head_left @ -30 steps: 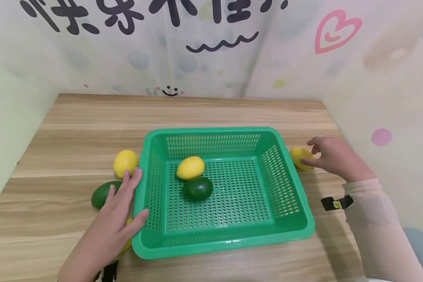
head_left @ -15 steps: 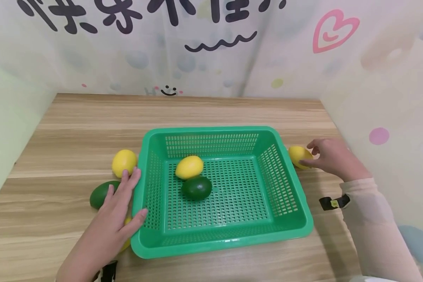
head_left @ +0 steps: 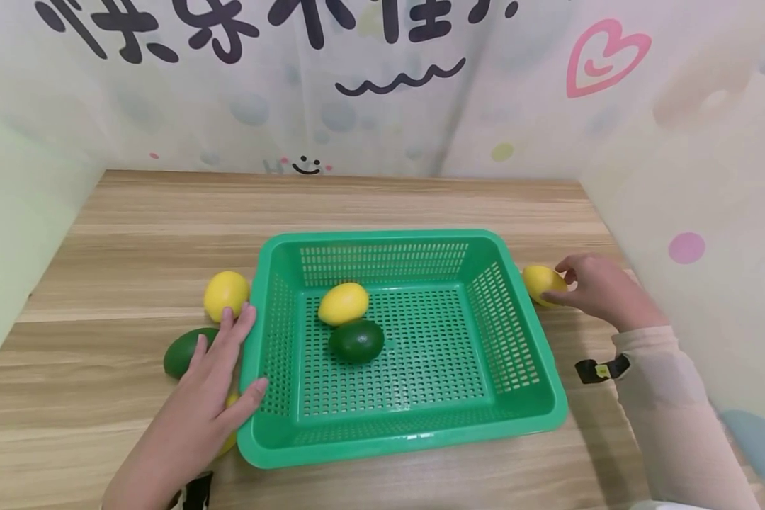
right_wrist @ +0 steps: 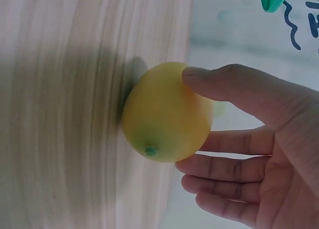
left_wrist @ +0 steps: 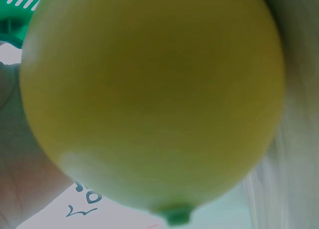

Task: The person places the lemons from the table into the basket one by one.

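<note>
Beside the right wall of the green plastic basket, my right hand has its thumb and fingers around a lemon. In the right wrist view the thumb lies on this lemon, with the fingers behind it. My left hand rests with straight fingers along the basket's left rim. Under that hand a lemon is mostly hidden; a large yellow lemon fills the left wrist view. Inside the basket lie a lemon and a dark green avocado, touching.
Left of the basket another lemon and a second avocado lie close to my left fingers. The wooden table ends at a printed cloth backdrop. Pale walls stand on both sides.
My right hand has shifted slightly left and closed in around the lemon. The left hand and the basket stay where they were.
</note>
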The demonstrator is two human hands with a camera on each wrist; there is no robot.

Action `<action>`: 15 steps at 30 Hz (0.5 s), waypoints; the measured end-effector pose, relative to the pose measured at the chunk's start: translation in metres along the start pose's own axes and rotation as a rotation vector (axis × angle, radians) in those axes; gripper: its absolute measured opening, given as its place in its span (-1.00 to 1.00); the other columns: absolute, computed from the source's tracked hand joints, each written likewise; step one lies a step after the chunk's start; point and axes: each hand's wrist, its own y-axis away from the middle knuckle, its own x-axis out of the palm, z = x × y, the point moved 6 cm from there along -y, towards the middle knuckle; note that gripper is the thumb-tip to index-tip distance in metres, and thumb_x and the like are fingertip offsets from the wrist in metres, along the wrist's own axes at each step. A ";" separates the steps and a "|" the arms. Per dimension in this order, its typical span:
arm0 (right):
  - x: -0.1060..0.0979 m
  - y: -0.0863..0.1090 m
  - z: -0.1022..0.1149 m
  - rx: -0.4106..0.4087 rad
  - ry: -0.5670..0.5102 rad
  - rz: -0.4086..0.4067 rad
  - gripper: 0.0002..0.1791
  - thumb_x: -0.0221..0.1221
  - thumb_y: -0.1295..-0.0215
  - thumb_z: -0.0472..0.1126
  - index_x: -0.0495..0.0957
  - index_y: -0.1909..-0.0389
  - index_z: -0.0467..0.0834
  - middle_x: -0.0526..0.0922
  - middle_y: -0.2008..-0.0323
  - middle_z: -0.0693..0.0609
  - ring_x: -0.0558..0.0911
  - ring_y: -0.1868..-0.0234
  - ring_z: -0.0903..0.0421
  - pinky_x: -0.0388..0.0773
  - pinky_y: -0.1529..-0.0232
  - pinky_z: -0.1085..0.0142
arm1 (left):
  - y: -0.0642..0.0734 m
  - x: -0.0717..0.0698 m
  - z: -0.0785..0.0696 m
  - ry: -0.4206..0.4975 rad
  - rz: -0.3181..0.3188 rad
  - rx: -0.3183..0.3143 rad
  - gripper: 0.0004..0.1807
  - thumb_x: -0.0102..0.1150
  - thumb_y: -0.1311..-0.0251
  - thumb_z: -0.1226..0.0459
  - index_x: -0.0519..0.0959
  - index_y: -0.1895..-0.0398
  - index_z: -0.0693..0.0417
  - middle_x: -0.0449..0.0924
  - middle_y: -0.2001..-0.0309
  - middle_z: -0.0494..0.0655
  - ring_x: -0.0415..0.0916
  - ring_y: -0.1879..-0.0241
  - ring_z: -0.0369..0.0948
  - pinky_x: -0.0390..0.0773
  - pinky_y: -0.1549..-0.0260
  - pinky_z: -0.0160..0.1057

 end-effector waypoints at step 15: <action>0.013 -0.005 -0.005 0.000 -0.003 -0.035 -0.40 0.48 -0.17 -0.07 0.57 0.05 -0.52 0.67 0.24 -0.34 0.59 0.32 -0.15 0.54 0.26 -0.06 | 0.001 0.000 -0.002 -0.008 -0.017 0.003 -0.08 0.16 -0.48 0.21 -0.18 -0.70 -0.03 -0.05 -0.64 0.07 -0.29 -0.64 0.04 -0.39 -0.53 0.23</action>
